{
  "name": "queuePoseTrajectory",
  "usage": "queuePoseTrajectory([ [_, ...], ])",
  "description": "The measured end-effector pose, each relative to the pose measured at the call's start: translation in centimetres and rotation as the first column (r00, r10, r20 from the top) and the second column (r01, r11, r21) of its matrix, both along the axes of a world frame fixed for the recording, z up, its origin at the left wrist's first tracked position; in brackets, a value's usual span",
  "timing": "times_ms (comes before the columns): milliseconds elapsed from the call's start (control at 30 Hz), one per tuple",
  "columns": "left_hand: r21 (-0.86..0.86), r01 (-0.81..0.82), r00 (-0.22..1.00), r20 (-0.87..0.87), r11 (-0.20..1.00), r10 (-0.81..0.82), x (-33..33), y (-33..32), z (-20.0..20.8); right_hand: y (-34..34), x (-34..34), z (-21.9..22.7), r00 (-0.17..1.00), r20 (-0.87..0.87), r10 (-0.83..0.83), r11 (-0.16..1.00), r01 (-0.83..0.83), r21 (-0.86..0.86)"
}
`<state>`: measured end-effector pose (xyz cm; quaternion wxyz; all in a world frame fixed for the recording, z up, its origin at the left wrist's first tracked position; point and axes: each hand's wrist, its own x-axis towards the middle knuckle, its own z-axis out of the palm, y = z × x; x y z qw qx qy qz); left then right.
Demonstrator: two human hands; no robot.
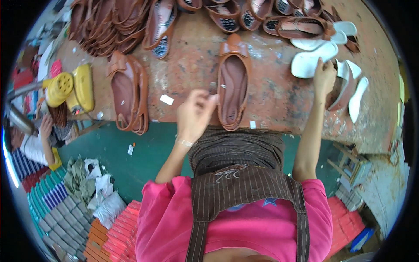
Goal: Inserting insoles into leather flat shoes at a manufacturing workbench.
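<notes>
A pink shirt [166, 218] and striped apron [227, 190] lie nearest. The left hand [196, 114] curls its fingers, the brown shoe [234, 83] just beside at their two o'clock; whether they pinch anything, I cannot tell. The right hand [325, 78] touches a white insole [307, 64] at its ten o'clock, grip unclear.

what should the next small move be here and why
Probably lift the white sole-shaped piece with the right hand: its fingers are at that piece's edge, while the brown shoe sits opening-up in front of the person, with the left hand beside it. Whether the piece is gripped is hard to tell.
</notes>
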<state>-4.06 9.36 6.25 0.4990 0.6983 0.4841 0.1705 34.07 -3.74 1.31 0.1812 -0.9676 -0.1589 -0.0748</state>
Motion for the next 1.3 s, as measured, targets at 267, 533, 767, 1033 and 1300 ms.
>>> queuePoseTrajectory([
  [267, 0.347, 0.138, 0.983, -0.166, 0.928, -0.084, -3.7, 4.3, 3.6, -1.7, 4.0, -5.1, 0.979, -0.182, 0.095, 0.922, -0.017, 0.387],
  [533, 0.788, -0.157, 0.939, -0.068, 0.595, 0.337, -17.5, 19.4, 4.6, -2.6, -2.9, -0.6, 0.78, -0.372, 0.503, 0.204, 0.311, 0.928],
  [767, 0.354, 0.119, 0.831, -0.547, 0.928, 0.102, -20.9, 17.1, 3.3, -5.1, -3.4, 1.2, 0.742, -0.387, 0.547, 0.112, 0.393, 0.913],
  [1033, 0.861, 0.256, 0.946, -0.317, 0.44, 0.068, -2.2, 13.8, 3.9, -4.5, -6.7, 4.4, 0.771, -0.368, 0.52, 0.234, 0.286, 0.929],
  [1300, 0.793, 0.458, 0.775, -0.578, 0.402, 0.256, 4.5, 18.4, -0.6, -4.8, -9.2, 6.2, 0.607, -0.363, 0.707, 0.184, 0.338, 0.923],
])
